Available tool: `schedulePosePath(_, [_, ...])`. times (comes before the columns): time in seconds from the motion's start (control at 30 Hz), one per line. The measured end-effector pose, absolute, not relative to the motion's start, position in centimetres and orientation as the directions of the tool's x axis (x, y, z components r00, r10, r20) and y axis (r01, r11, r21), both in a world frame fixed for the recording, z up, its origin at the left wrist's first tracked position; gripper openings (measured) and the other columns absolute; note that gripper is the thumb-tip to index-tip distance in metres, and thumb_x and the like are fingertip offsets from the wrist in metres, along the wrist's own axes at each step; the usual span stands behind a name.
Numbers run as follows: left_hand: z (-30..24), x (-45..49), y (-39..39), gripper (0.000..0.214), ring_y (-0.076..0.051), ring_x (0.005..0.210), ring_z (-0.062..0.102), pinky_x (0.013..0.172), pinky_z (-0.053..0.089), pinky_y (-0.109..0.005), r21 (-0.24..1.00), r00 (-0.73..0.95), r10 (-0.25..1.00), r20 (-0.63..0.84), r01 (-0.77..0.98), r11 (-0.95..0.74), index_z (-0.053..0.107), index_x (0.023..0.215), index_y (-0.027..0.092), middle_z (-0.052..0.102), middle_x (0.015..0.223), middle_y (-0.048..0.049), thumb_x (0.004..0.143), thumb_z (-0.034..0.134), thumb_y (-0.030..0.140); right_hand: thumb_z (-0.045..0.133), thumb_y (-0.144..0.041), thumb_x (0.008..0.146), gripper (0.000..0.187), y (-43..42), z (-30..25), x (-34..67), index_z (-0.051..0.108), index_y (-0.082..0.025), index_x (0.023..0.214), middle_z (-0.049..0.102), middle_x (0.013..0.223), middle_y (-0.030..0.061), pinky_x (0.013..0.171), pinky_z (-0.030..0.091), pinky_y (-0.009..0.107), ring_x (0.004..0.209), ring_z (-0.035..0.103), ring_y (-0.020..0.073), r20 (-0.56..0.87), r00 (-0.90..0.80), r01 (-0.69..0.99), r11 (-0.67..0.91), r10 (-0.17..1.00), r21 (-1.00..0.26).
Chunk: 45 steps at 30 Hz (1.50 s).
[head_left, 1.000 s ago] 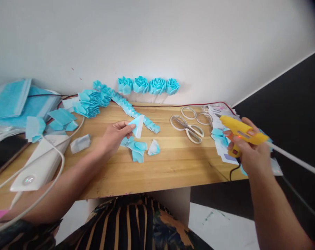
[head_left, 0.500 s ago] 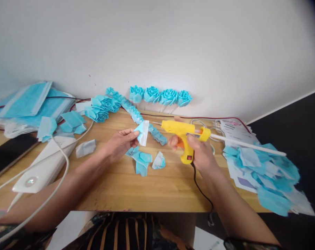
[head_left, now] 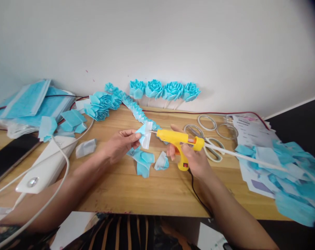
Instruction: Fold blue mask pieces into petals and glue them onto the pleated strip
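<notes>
Head view, blue piece (head_left: 146,137), pinched in left hand (head_left: 123,142)

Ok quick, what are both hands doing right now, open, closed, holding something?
Left hand: closed, pinching a folded blue-and-white piece between thumb and fingers.
Right hand: closed, gripping the yellow glue gun.

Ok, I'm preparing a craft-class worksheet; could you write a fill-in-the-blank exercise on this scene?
The right hand grips a hot glue gun whose body is ____.
The left hand pinches a folded piece between its fingertips and ____.
The row along the wall has ____ blue rosettes.

Missing words: yellow; thumb; four.
</notes>
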<state>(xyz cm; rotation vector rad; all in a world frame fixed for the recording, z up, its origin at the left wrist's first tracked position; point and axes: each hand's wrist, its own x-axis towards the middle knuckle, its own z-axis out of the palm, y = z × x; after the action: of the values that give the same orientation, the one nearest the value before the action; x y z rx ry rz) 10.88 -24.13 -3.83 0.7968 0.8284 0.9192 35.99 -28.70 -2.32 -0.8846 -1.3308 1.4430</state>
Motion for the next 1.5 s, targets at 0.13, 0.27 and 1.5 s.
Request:
schedulePosePath(0.13, [-3.82,10.83,-24.11,0.043,-0.008,0.055,0.054,0.055,0.041,-0.02,0.852,0.382,0.89,-0.249,-0.351,0.389,0.072,0.066,0.013,0.063,0.057,0.0005,0.058,0.099,0.045,0.064,-0.054,0.094,0.062,-28.66,-2.32,35.86,0.052,-0.026,0.148,0.064,0.071,-0.0019,0.071,0.056,0.037,0.065,0.06,0.0163,0.088,-0.283,-0.13,0.052,0.955,-0.99])
schedulePosePath(0.27, [-3.82,10.86,-24.0,0.041,-0.008,0.056,0.054,0.055,0.041,-0.02,0.842,0.379,0.895,-0.234,-0.381,0.382,0.071,0.065,0.013,0.064,0.058,0.0003,0.06,0.098,0.044,0.065,-0.059,0.092,0.062,-28.66,-2.16,35.64,0.058,-0.023,0.143,0.062,0.067,-0.0018,0.074,0.058,0.04,0.066,0.06,0.0179,0.091,-0.257,-0.109,0.065,0.962,-0.992])
schedulePosePath(1.5, [-4.0,10.78,-24.0,0.037,-0.009,0.06,0.055,0.059,0.043,-0.022,0.835,0.39,0.901,-0.192,-0.417,0.359,0.075,0.072,0.011,0.065,0.064,-0.0019,0.065,0.096,0.041,0.062,-0.053,0.095,0.062,-28.91,-2.72,35.43,0.053,-0.021,0.148,0.065,0.073,-0.0001,0.067,0.055,0.036,0.069,0.063,0.0185,0.056,-0.334,-0.032,0.048,0.941,-0.998])
